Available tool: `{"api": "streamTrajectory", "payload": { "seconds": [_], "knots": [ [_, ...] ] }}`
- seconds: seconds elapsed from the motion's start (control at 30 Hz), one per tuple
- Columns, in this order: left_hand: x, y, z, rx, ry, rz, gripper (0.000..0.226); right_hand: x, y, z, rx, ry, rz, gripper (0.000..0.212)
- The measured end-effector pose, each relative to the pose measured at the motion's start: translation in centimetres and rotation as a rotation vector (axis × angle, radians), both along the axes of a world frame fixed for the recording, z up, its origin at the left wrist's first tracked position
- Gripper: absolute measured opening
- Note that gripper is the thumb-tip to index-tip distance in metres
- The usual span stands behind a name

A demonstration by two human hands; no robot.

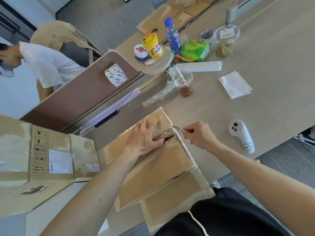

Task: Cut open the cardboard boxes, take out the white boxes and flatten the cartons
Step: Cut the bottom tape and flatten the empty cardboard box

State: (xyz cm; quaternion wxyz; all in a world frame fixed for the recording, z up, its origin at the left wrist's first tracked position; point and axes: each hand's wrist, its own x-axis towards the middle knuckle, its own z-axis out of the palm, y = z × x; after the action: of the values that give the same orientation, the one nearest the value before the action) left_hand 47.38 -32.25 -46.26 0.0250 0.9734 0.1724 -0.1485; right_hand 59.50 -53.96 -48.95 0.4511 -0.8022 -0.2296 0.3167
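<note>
A taped brown cardboard box lies on the table edge in front of me. Its top seam is split at the far end, showing corrugated edges. My left hand presses flat on the top flaps with the fingers at the gap. My right hand pinches a small metal blade whose tip touches the box's far right corner. A second, larger carton with labels and handling symbols lies at the left. No white box shows.
A white handheld controller lies right of the box. Further back stand a plastic cup, a power strip, white napkins, bottles and snacks. A brown partition holds a tape roll. A person bends at the left.
</note>
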Motion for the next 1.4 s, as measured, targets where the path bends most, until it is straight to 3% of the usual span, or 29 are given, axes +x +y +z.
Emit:
{"api": "streamTrajectory", "payload": {
  "seconds": [0.17,0.43,0.67,0.97,1.4],
  "knots": [
    [0.0,0.1,0.0,0.037,0.026,-0.019,0.085,-0.1,0.1,-0.5,-0.016,0.005,-0.017,0.019],
    [0.4,0.1,0.2,0.074,0.100,-0.017,0.105,0.4,0.2,-0.4,0.007,-0.105,0.064,0.025],
    [0.6,0.4,-0.1,0.097,0.120,-0.022,0.104,0.2,0.1,0.0,0.032,-0.147,0.092,0.022],
    [0.7,-0.2,0.4,0.081,0.133,0.012,0.105,-0.6,-0.3,0.3,0.086,-0.194,0.117,0.043],
    [0.8,-0.4,0.7,0.061,0.135,0.047,0.106,-1.6,-1.0,0.0,0.009,-0.274,0.227,0.039]
  ]
}}
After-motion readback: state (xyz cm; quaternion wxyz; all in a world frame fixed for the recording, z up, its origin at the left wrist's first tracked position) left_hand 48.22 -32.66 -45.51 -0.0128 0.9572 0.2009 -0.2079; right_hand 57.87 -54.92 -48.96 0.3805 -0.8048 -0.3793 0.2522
